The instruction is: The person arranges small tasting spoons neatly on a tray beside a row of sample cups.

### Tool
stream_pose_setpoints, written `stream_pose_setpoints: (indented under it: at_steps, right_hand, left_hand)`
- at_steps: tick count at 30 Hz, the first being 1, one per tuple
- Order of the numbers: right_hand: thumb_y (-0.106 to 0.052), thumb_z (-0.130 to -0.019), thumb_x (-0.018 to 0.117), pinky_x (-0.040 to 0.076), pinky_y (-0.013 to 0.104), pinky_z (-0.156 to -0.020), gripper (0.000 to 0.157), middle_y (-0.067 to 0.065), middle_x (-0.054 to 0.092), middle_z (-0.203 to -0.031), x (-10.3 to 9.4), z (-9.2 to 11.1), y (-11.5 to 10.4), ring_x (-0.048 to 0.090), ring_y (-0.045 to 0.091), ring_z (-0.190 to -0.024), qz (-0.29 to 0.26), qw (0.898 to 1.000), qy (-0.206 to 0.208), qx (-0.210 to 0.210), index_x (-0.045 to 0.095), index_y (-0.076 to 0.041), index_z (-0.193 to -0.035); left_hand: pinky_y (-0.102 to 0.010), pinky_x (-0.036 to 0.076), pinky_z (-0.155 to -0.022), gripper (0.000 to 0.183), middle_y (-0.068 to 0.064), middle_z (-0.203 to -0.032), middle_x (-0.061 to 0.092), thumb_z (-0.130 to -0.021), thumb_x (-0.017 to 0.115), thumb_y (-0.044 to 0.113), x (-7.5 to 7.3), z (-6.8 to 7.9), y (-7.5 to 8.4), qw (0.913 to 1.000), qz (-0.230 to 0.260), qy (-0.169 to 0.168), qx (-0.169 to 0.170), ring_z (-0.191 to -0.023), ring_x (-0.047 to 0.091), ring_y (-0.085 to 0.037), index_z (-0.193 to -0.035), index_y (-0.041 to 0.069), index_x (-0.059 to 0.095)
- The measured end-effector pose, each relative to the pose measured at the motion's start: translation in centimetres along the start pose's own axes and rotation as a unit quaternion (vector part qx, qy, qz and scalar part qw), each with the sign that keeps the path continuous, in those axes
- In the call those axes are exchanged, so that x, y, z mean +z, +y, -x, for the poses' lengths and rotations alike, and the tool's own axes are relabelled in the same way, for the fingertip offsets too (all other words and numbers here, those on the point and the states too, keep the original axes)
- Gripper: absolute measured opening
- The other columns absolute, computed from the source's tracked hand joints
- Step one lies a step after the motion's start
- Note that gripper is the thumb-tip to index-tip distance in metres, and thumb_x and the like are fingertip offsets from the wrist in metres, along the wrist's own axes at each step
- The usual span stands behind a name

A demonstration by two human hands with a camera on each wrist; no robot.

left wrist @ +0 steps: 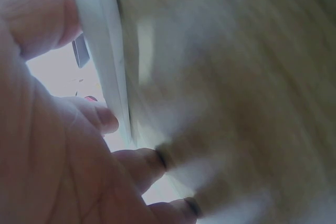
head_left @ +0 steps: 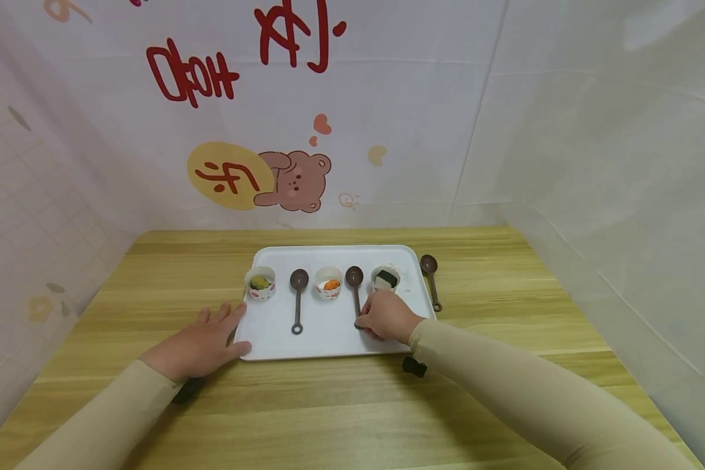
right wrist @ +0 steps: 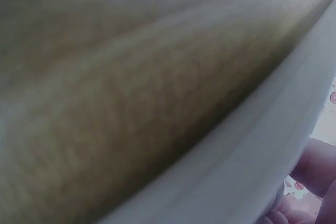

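Note:
A white tray (head_left: 329, 346) lies on the wooden table. My left hand (head_left: 202, 343) rests at its left edge, fingers spread and straight; in the left wrist view its thumb (left wrist: 47, 17) lies against the tray's rim. Over the tray's right part, my right hand (head_left: 392, 318) pinches the handle end of a brown measuring spoon (head_left: 354, 276), whose bowl points to the back. This spoon lies between the middle paper cup (head_left: 328, 294), holding an orange piece, and the right paper cup (head_left: 378, 286), holding a white-and-dark piece. The right hand overlaps that cup's lower front.
Another brown measuring spoon (head_left: 299, 280) lies on the tray, left of the middle cup. A paper cup (head_left: 262, 293) with a yellow-green piece stands at the tray's back left corner. Right of the tray, a third spoon (head_left: 429, 265) lies on the table (head_left: 305, 418). Printed cloth walls (head_left: 423, 143) surround the table.

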State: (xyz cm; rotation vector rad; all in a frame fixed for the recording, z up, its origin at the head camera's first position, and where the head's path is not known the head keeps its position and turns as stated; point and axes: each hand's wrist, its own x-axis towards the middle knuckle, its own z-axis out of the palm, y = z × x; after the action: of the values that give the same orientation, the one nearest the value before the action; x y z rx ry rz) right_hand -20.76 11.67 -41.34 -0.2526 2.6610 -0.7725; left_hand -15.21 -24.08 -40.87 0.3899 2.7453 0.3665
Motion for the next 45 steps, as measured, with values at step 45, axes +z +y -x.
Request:
stream_pose_setpoints:
  at_steps: [45]
  right_hand:
    - [-0.017,-0.095,0.079,0.039,0.02,-0.049,0.027,-0.003,0.06,-0.052,-0.06,-0.04,-0.03,0.052,0.006,-0.047,-0.004,1.0,-0.008,0.013,0.073,-0.01,-0.069]
  left_hand:
    - [-0.082,0.034,-0.107,0.091,-0.042,-0.165,0.022,-0.103,0.055,0.061,0.19,-0.02,-0.14,1.0,0.005,0.006,0.005,-0.145,0.017,-0.075,-0.166,0.001,0.027]
